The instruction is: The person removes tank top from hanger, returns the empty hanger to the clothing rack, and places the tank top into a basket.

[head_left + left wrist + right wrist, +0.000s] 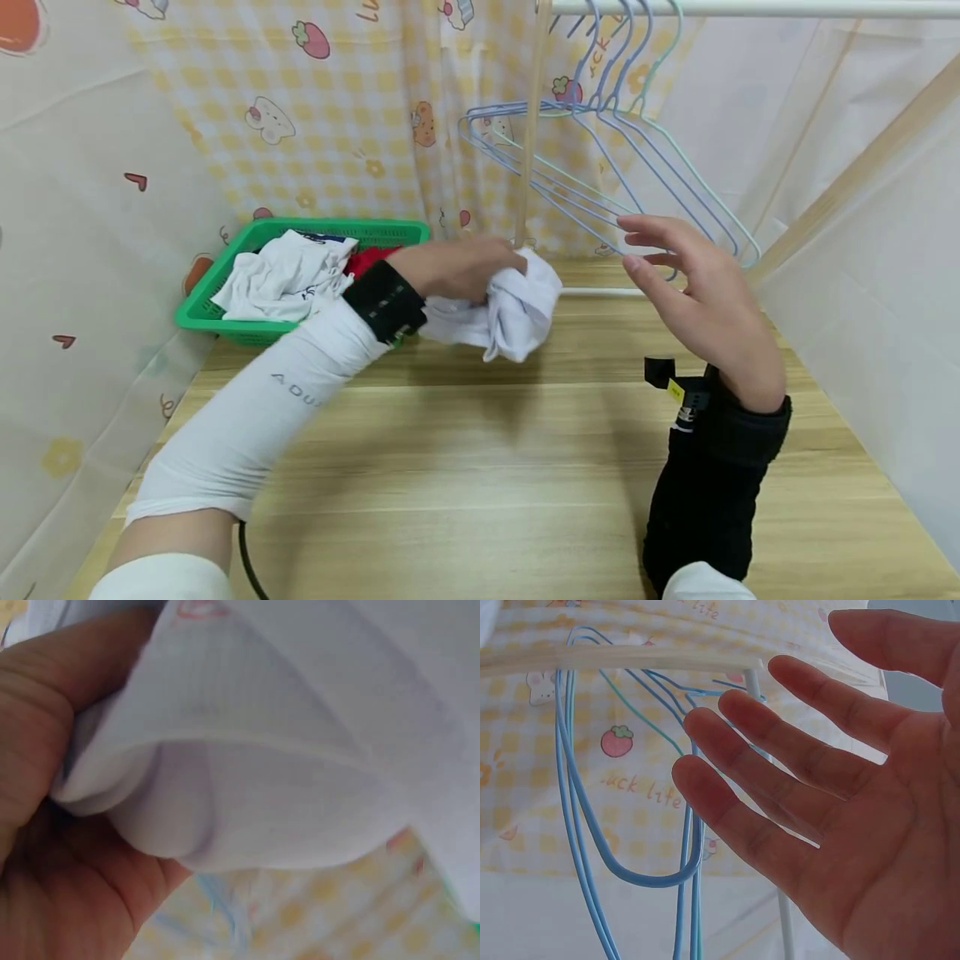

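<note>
A bunched piece of white clothing (519,312) hangs above the table from my left hand (468,268), which grips it. In the left wrist view, fingers and thumb of the left hand (67,787) pinch the white cloth (262,795), and a bit of red print shows at its top. The garment's kind cannot be told. My right hand (701,300) is raised at the right with fingers apart, holding nothing. The right wrist view shows that hand (840,802) with spread fingers in front of several blue and green hangers (649,879).
A green basket (198,292) with white clothes (281,279) and a red cloth (371,260) stands at the back left. Several hangers (622,171) hang from a white rail (750,8) at the back right. A wooden post (530,142) rises behind the left hand.
</note>
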Available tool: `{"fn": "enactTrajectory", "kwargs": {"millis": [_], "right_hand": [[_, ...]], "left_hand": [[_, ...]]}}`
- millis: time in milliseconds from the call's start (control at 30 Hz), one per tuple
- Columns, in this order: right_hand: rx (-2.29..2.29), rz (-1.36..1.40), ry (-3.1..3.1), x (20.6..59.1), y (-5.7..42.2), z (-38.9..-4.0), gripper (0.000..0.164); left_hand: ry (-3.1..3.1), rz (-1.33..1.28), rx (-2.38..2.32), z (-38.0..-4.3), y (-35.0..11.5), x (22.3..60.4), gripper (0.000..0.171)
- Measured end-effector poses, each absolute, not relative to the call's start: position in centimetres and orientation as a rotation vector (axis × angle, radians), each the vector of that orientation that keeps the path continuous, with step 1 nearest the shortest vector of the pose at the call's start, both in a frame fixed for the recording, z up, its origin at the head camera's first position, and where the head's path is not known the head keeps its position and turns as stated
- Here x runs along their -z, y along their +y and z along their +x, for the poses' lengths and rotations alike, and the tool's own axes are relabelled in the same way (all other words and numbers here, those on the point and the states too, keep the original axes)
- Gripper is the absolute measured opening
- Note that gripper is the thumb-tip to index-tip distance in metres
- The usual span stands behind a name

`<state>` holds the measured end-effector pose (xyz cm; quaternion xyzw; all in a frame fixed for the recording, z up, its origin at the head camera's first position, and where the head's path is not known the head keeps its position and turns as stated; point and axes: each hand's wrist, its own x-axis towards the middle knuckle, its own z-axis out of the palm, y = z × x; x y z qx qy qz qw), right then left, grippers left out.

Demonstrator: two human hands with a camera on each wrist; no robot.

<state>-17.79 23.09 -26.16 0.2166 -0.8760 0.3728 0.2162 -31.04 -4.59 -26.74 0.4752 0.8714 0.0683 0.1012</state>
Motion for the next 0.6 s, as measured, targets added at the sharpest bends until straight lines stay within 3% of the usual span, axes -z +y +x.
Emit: {"fn": "enactTrajectory", "kwargs": {"millis": [167, 333, 600], "right_hand": [[-1.028, 0.572, -2.439, 26.2, 23.3, -17.8, 0.041], [-1.025, 0.565, -2.446, 26.2, 23.3, -17.8, 0.041], [-1.024, 0.595, -2.434, 26.3, 23.3, -17.9, 0.042]], "left_hand": [[2.758, 1.368, -0.307, -32.4, -8.7, 23.7, 0.046], [2.922, 1.141, -0.375, -33.3, -12.8, 22.0, 0.043], [3.052, 0.89, -0.346, -35.4, -19.6, 22.6, 0.054]]}}
